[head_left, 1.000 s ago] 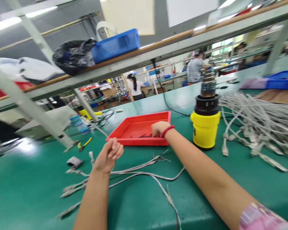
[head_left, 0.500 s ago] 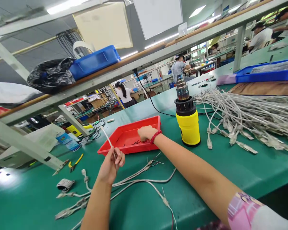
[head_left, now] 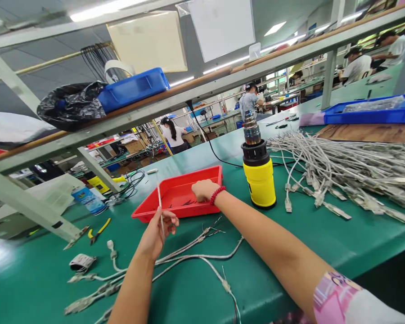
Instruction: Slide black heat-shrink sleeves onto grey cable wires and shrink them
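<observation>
My left hand (head_left: 157, 231) has a thin white cable (head_left: 159, 195) pinched by the thumb, its free end pointing up, the other fingers loosely curled. In the red tray (head_left: 185, 211), my right hand (head_left: 204, 190) reaches down with its fingers bunched together near the tray floor. Small dark pieces (head_left: 189, 202) lie by those fingers; whatever is in the fingertips is hidden. Several white cables (head_left: 202, 257) with clear plugs and bared wire ends stretch over the green bench below both hands.
A yellow heat gun (head_left: 259, 182) stands nozzle up right of the tray. Behind it spreads a big heap of white USB cables (head_left: 344, 166). Yellow-handled cutters (head_left: 99, 231) and a blue-labelled can (head_left: 88, 200) are at left. A shelf beam (head_left: 202, 92) crosses above; people sit farther back.
The cable in my left hand has swung more upright, and that hand's fingers have loosened slightly. My right hand stays low in the red tray. The view has shifted slightly.
</observation>
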